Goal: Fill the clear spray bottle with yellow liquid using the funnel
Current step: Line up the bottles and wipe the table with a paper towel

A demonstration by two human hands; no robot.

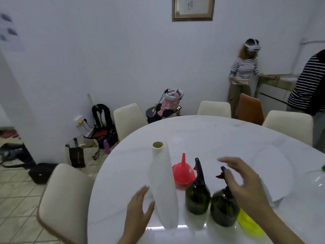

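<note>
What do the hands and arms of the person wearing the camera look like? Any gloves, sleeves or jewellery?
Both are bare. The left hand and the right hand wear no gloves, and no ring, watch or bracelet shows. The forearms that come up from the bottom edge are bare too, with no sleeve in view as far as the picture reaches. The right hand is slightly blurred, so small details on it cannot be told.
</note>
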